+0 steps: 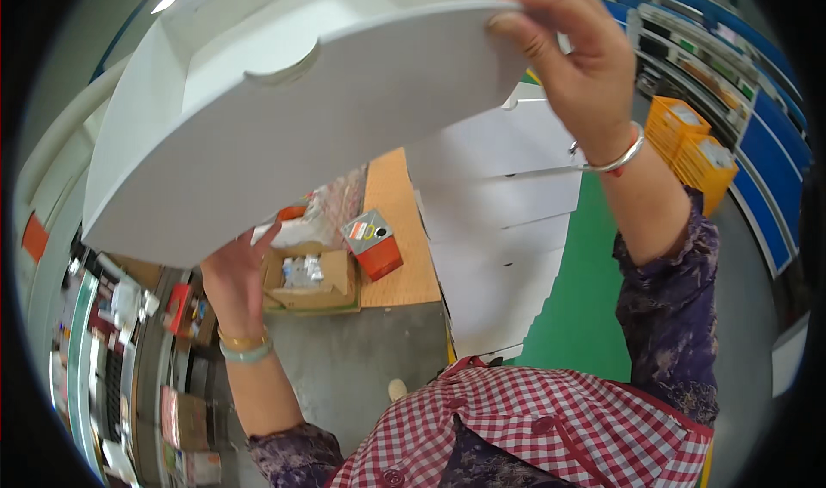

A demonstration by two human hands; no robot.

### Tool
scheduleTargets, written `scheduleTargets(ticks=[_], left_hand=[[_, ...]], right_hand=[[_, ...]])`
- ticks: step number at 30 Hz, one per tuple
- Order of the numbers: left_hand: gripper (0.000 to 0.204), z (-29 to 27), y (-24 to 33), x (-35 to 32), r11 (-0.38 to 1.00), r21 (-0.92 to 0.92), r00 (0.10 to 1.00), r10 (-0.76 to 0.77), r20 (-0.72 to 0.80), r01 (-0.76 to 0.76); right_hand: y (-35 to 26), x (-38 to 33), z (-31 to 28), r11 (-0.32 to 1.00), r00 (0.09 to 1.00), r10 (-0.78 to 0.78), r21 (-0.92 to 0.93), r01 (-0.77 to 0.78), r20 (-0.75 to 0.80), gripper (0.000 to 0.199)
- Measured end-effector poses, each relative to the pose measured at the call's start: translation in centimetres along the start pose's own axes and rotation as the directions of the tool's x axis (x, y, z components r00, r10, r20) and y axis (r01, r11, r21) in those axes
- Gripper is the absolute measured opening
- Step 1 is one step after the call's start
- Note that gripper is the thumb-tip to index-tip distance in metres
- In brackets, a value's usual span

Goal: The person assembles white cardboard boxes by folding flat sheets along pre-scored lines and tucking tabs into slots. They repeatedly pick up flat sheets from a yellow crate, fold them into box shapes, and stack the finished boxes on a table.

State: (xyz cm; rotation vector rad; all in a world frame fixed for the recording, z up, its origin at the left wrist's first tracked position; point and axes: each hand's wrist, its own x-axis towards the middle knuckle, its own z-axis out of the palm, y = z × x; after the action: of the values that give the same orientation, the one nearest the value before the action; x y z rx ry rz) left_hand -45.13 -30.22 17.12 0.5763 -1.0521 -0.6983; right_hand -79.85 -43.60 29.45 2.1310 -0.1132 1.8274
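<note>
A large white cardboard box [335, 114] is raised in front of me and tilted, its inside partly showing. The near wall has a rounded thumb notch in its upper edge. My right hand [576, 53] pinches the right end of that wall between thumb and fingers. At the lower left, my left hand [237, 277] holds the box from below, its fingers partly hidden by the cardboard. Beneath the box and to the right, several overlapping white cardboard pieces [499, 238] lie on a green surface [585, 290].
Left of the white pieces is a wooden-topped table [400, 264] with a red and grey box [374, 245]. An open brown carton [314, 294] holds small wrapped items. Shelves with goods [185, 419] line the left. Yellow crates [701, 157] stand at the right by blue-panelled racks [770, 152].
</note>
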Motion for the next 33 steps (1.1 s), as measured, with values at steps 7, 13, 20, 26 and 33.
scheduleTargets(ticks=[7,13,20,26,33], left_hand=[[0.055,6.0,-2.9,18.1,0.930,-0.352,0.973,-0.025,0.230,0.107],[0.064,14.7,-9.3,22.8,0.953,-0.253,0.934,-0.070,0.351,0.166],[0.065,20.1,-13.9,25.3,0.923,-0.291,0.883,-0.097,0.459,0.253],[0.065,24.5,-16.2,27.1,0.921,-0.275,0.859,-0.110,0.499,0.278],[0.066,29.4,-22.1,30.1,0.896,-0.294,0.825,-0.124,0.551,0.332]], right_hand=[[6.8,2.4,-5.7,0.860,0.956,-0.286,-0.422,0.285,0.063,0.017],[6.5,-4.5,-13.4,0.777,0.961,-0.179,-0.569,0.269,0.209,0.020],[8.0,-5.9,-17.0,0.748,0.965,-0.033,-0.634,0.198,0.262,0.017],[9.9,-6.0,-18.2,0.772,0.962,0.262,-0.616,-0.157,0.083,0.016],[12.0,-2.5,-18.3,0.646,0.845,0.466,-0.754,-0.122,0.263,0.023]])
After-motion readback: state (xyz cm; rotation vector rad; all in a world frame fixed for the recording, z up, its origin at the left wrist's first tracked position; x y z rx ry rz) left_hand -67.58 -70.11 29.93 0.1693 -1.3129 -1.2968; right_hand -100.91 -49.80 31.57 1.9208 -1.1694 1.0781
